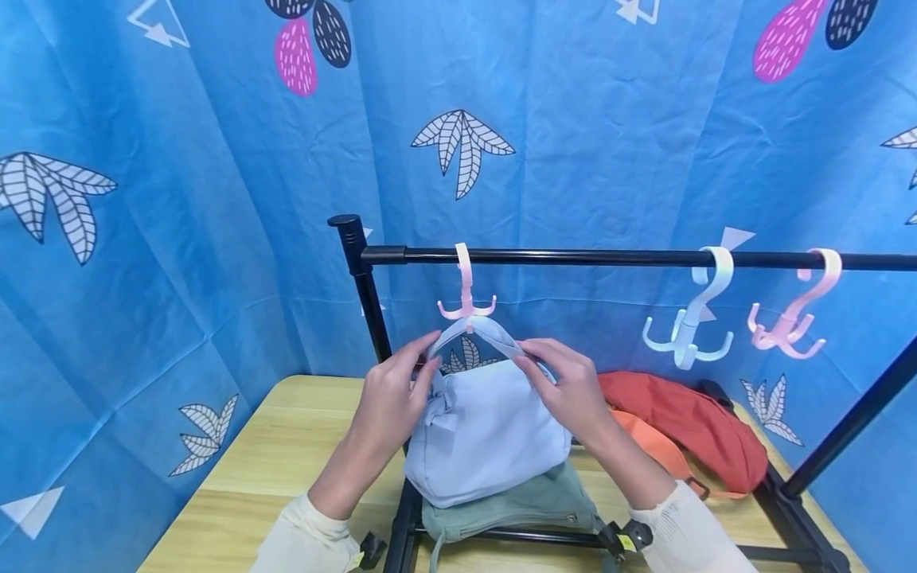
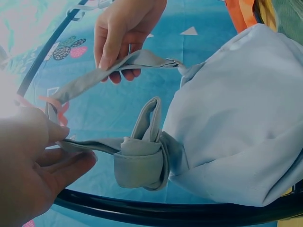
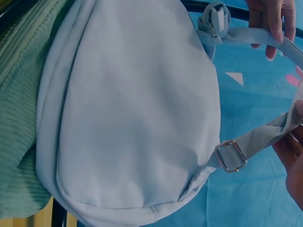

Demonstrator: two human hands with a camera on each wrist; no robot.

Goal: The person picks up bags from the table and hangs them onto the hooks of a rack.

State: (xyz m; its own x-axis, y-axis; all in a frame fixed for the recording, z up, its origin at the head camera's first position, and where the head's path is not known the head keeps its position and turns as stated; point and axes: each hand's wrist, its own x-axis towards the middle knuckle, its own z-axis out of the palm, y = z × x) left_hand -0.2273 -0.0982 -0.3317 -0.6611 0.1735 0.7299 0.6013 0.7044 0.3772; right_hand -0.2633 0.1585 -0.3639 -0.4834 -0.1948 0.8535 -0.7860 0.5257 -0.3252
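A pale blue-grey bag (image 1: 494, 434) hangs by its strap (image 1: 494, 333), which loops over a prong of the leftmost pink hook hanger (image 1: 466, 298). My left hand (image 1: 390, 394) pinches the left side of that strap, while my right hand (image 1: 569, 390) pinches the right side, both just below the hanger. Near the left hand, the strap is bundled into a folded knot (image 2: 137, 161). On the right side, a metal buckle (image 3: 240, 150) joins strap and bag. Part of the right hand is cut off in the right wrist view.
The hanger hooks onto a black rail (image 1: 573, 257), with a light blue hanger (image 1: 688, 318) and another pink hanger (image 1: 788, 318) farther right. Beneath the bag lies a green corduroy bag (image 1: 516, 501). Red (image 1: 688, 422) and orange (image 1: 652, 442) bags lie right on the wooden table (image 1: 286, 454).
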